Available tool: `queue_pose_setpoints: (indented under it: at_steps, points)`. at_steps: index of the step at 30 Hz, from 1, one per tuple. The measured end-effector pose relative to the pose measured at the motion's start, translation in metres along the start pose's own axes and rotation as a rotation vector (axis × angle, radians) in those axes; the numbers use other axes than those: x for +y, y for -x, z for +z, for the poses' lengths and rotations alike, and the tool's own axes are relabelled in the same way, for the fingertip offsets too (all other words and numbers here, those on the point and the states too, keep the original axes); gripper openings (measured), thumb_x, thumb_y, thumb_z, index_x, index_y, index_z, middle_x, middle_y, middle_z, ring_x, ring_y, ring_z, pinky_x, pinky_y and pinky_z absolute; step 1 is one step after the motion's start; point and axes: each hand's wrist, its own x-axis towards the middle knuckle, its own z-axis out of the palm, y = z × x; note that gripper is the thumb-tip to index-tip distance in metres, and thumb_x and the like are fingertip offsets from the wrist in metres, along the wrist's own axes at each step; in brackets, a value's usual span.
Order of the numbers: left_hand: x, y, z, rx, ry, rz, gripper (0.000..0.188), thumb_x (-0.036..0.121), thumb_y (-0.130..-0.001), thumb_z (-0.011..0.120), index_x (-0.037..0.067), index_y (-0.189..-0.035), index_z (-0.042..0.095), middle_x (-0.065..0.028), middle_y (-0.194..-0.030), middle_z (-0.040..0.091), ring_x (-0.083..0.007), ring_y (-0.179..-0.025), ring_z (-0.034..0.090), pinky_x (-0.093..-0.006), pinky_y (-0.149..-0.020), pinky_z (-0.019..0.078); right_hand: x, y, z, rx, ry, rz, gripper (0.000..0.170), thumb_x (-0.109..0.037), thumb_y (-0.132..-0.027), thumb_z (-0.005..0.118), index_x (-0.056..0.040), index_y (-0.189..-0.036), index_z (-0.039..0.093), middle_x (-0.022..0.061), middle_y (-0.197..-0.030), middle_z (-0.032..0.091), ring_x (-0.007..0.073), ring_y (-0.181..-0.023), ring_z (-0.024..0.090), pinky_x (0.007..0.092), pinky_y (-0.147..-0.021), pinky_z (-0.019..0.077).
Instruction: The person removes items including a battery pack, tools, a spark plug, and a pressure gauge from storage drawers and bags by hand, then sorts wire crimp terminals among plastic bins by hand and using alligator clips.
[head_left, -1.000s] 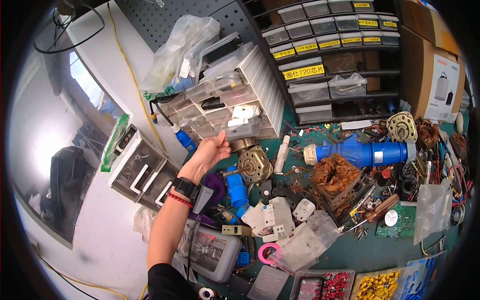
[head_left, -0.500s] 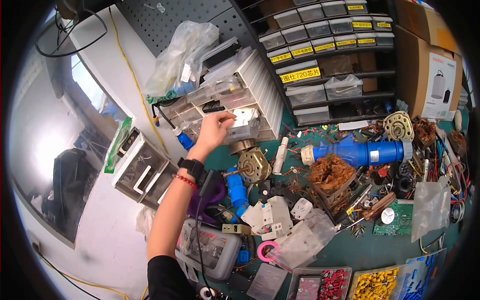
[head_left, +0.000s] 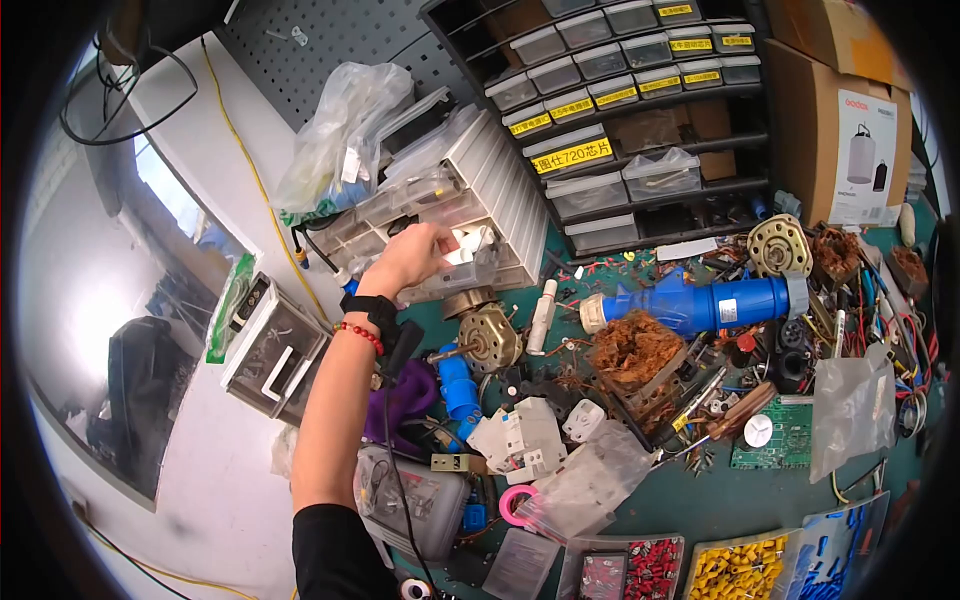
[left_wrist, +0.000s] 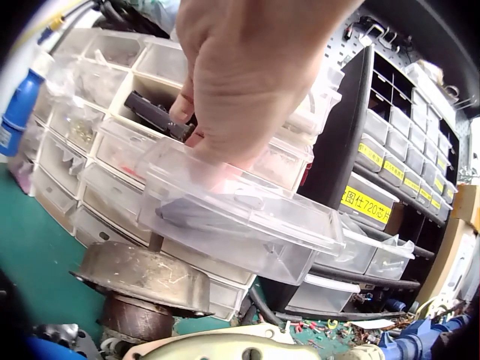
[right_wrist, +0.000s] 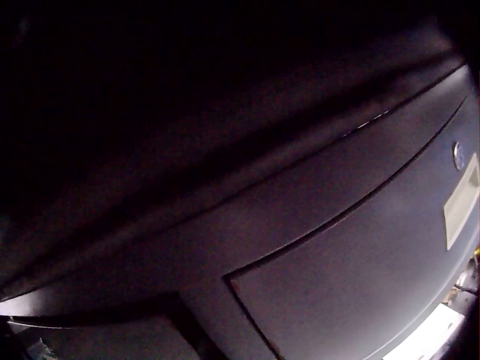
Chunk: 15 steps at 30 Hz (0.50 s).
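My left hand (head_left: 415, 255) reaches over a pulled-out clear drawer (left_wrist: 285, 240) of the white drawer cabinet (head_left: 500, 185). Its fingers go down into the drawer, and their tips are hidden; I cannot tell whether they pinch anything. White pieces (head_left: 475, 243) lie in the drawer right beside the fingers in the head view. Through the drawer's front wall a grey, elongated shape (left_wrist: 206, 214) shows. Behind the thumb, a black part (left_wrist: 154, 112) sticks out of another compartment. My right hand is out of view; the right wrist view holds only a dark, panelled surface (right_wrist: 360, 255).
Below the drawer stands a metal motor part with a shaft (head_left: 490, 338). A large blue connector (head_left: 690, 305), rusty scrap (head_left: 635, 350) and a green circuit board (head_left: 780, 435) crowd the bench. A black drawer rack (head_left: 640, 130) rises behind. Trays of coloured terminals (head_left: 738, 570) line the front.
My left hand has moved up from in front of the cabinet, over the drawer, and its fingers now dip into it. The head view has shifted slightly, sliding the bench leftward.
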Motion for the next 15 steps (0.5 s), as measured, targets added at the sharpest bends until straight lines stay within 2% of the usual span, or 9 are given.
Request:
queue_pose_setpoints:
  at_steps: [5, 7, 10, 14, 15]
  points:
    - [-0.006, 0.009, 0.008, 0.066, 0.041, 0.049, 0.032, 0.006, -0.075, 0.074, 0.001, -0.103, 0.059, -0.0158, -0.087, 0.066, -0.0303, -0.082, 0.064, -0.0379, -0.074, 0.0496, 0.001, -0.001, -0.002, -0.008, 0.016, -0.069, 0.036, -0.023, -0.101, 0.042, 0.0078, -0.107, 0.060, 0.0086, -0.071, 0.058, 0.0141, -0.055, 0.048, 0.0277, -0.049, 0.0377]
    - [-0.010, 0.012, 0.014, 0.164, 0.126, 0.056, 0.030, 0.011, -0.081, 0.069, 0.001, -0.105, 0.056, -0.0175, -0.090, 0.067, -0.0366, -0.089, 0.064, -0.0429, -0.075, 0.0482, 0.001, 0.001, -0.001, 0.006, -0.012, -0.024, 0.036, -0.023, -0.101, 0.043, 0.0078, -0.107, 0.060, 0.0090, -0.071, 0.058, 0.0142, -0.056, 0.048, 0.0278, -0.049, 0.0377]
    - [-0.012, 0.014, 0.021, 0.170, 0.243, 0.007, 0.026, 0.013, -0.085, 0.066, -0.001, -0.105, 0.054, -0.0189, -0.096, 0.066, -0.0386, -0.092, 0.062, -0.0421, -0.077, 0.0476, 0.004, 0.006, -0.001, 0.032, -0.059, 0.040, 0.036, -0.023, -0.101, 0.043, 0.0074, -0.107, 0.060, 0.0091, -0.071, 0.057, 0.0142, -0.056, 0.048, 0.0275, -0.050, 0.0381]
    - [-0.013, 0.015, 0.027, 0.218, 0.067, 0.033, 0.025, 0.014, -0.088, 0.063, -0.002, -0.104, 0.053, -0.0210, -0.103, 0.063, -0.0391, -0.094, 0.059, -0.0401, -0.081, 0.0464, 0.008, 0.008, -0.003, 0.038, -0.042, 0.076, 0.036, -0.024, -0.101, 0.044, 0.0073, -0.107, 0.060, 0.0088, -0.071, 0.057, 0.0138, -0.056, 0.047, 0.0273, -0.050, 0.0381]
    - [-0.014, 0.015, 0.027, 0.210, 0.077, -0.014, 0.025, 0.015, -0.090, 0.061, -0.003, -0.106, 0.053, -0.0196, -0.103, 0.063, -0.0359, -0.092, 0.058, -0.0386, -0.083, 0.0453, 0.009, 0.007, -0.003, 0.033, -0.027, 0.027, 0.036, -0.025, -0.101, 0.044, 0.0073, -0.107, 0.061, 0.0084, -0.070, 0.056, 0.0136, -0.056, 0.047, 0.0272, -0.050, 0.0379]
